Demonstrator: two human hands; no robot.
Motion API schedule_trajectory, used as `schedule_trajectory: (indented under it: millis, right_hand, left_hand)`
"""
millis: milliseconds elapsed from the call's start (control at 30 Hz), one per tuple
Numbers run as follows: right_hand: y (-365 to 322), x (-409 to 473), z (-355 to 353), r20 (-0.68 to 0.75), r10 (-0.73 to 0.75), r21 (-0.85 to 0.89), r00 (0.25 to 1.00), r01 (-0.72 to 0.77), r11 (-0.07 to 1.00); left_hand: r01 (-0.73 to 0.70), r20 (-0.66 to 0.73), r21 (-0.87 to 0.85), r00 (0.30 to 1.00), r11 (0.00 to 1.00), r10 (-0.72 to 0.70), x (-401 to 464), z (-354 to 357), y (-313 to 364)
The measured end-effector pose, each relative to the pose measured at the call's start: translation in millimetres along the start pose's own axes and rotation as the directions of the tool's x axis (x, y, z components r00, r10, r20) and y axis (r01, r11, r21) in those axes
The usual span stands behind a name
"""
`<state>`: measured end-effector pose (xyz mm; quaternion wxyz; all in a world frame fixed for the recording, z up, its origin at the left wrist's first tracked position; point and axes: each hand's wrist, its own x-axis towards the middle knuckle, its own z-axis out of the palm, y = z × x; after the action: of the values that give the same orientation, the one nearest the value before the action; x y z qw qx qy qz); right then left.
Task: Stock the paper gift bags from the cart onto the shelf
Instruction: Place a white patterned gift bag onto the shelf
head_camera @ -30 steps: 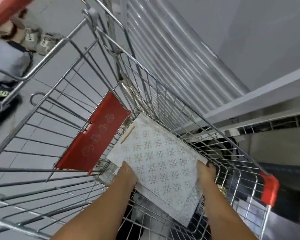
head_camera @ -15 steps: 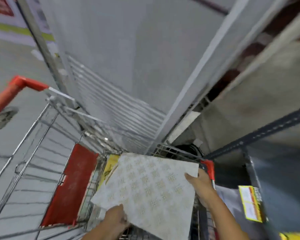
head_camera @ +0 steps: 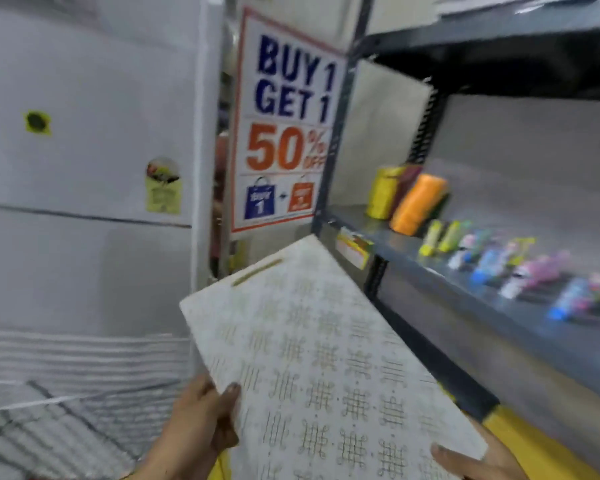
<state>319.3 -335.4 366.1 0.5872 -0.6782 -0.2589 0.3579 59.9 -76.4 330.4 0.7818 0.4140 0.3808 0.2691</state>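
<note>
Head view: a flat white paper gift bag (head_camera: 329, 368) with a repeating gold knot pattern fills the lower middle, tilted so its top edge, with a gold handle slot, points toward 11 o'clock. The left hand (head_camera: 201, 424) grips the bag's left edge at about 7 o'clock, fingers (head_camera: 230, 393) clenched around it with the thumb on the printed face. The right hand (head_camera: 478, 455) holds the bag's lower right corner at about 5 o'clock, thumb laid across the front; the remaining fingers are hidden behind the paper. The bag is held in the air, just in front of the dark metal shelf (head_camera: 499, 306), whose front edge runs from 12 toward 4 o'clock. On that shelf, at about 2 o'clock, stand a yellow spool (head_camera: 381, 195) and an orange spool (head_camera: 417, 202), with a blurred row of small colourful items (head_camera: 520, 268) to their right. At 12 o'clock hangs a sign (head_camera: 284, 126) reading "BUY 1 GET 1 50% OFF". Wire cart (head_camera: 32, 427) bars show at 8 o'clock.
</note>
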Motion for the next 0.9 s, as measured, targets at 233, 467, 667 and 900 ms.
schedule_trajectory:
  millis: [233, 467, 667, 900]
  right_hand:
    - [-37.8, -159.0, -62.3, -0.202, -0.117, 0.003, 0.972, 0.12, 0.993]
    - [-88.5, -256.0, -78.3, -0.587, -0.296, 0.01, 0.753, 0.373, 0.928]
    - [-87.8, -303.1, -83.0, -0.761, -0.347, -0.037, 0.548, 0.498, 0.866]
    - [-70.1, -326.0, -82.2, -0.828, -0.33, -0.035, 0.454, 0.546, 0.837]
  left_hand:
    - [-0.326, 0.432, 0.006, 0.854, 0.945, 0.292, -66.4, 150.3, 93.0]
    - [-0.436, 0.712, -0.023, 0.624, 0.899, 0.321, -114.0, 289.3, 116.9]
    - [-0.467, 0.821, -0.031, 0.492, 0.884, 0.289, -149.1, 352.0, 98.2]
    - [-0.418, 0.873, -0.041, 0.426, 0.907, 0.236, -171.8, 379.0, 78.0]
